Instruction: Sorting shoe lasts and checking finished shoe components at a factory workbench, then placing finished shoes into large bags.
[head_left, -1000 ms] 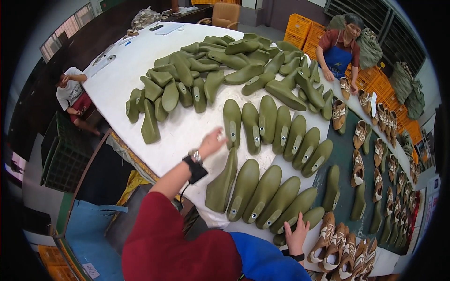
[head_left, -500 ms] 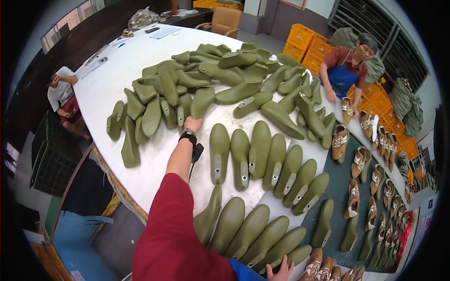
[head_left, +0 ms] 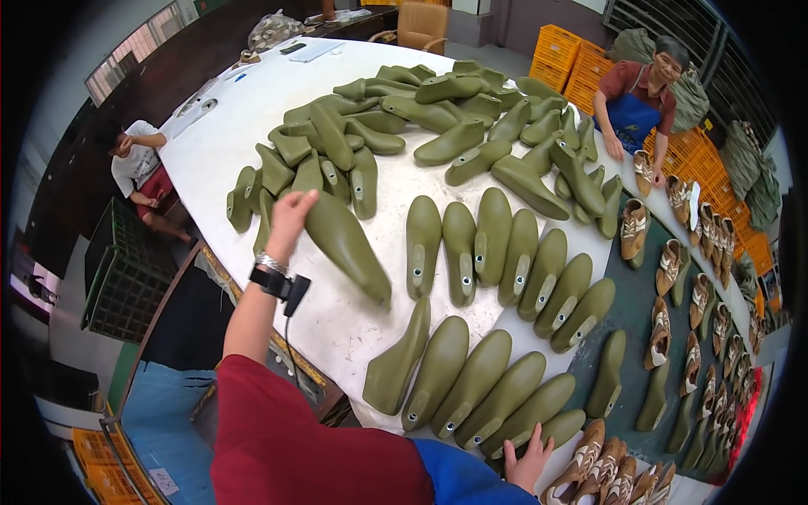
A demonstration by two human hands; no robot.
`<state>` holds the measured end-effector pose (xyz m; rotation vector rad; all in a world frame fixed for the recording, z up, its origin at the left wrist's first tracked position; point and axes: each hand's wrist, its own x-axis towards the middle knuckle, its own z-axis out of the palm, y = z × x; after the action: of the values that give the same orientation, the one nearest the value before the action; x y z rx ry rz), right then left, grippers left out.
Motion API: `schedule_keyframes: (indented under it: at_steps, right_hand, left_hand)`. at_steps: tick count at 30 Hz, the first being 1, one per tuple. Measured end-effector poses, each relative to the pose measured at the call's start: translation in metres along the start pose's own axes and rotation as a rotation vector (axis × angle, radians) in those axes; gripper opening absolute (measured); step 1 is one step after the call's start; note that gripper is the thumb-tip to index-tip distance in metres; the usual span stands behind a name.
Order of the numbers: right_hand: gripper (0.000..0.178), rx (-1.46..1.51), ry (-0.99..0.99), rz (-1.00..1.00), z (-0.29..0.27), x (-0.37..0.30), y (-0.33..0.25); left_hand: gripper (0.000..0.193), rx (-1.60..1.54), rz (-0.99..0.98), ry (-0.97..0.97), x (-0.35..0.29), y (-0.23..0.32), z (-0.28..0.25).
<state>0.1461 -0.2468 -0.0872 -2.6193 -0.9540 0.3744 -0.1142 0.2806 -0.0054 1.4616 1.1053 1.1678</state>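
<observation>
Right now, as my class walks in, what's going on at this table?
A person's left hand grips a green shoe last by one end above the white table, beside a jumbled pile of lasts. The right hand, fingers spread, touches the right end of the nearer row of lasts; another row lies beyond it. Across the table, a co-worker stands by brown-and-white shoes.

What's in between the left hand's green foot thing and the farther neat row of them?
Nothing visible: only white tabletop shows between the green shoe form in the left hand and the row's nearest form.
</observation>
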Motion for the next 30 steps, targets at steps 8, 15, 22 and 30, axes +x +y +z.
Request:
schedule_keyframes:
  at_steps: [8, 15, 22, 30]
  right_hand:
    - [0.076, 0.036, 0.063, -0.088, 0.001, 0.001, 0.004]
    - [0.076, 0.03, 0.032, -0.111, 0.002, 0.003, 0.006]
    - [0.077, -0.006, -0.013, -0.046, -0.006, 0.007, -0.008]
    - [0.067, -0.07, 0.1, -0.055, -0.009, 0.009, -0.016]
  left_hand:
    - [0.113, 0.449, -0.615, -0.9, -0.1, -0.074, 0.081]
    - [0.101, 0.649, -0.905, -1.514, -0.075, -0.031, 0.053]
    - [0.071, 1.284, -0.167, -0.285, 0.106, -0.074, 0.101]
    - [0.035, 1.248, -0.283, -0.234, 0.115, -0.122, 0.086]
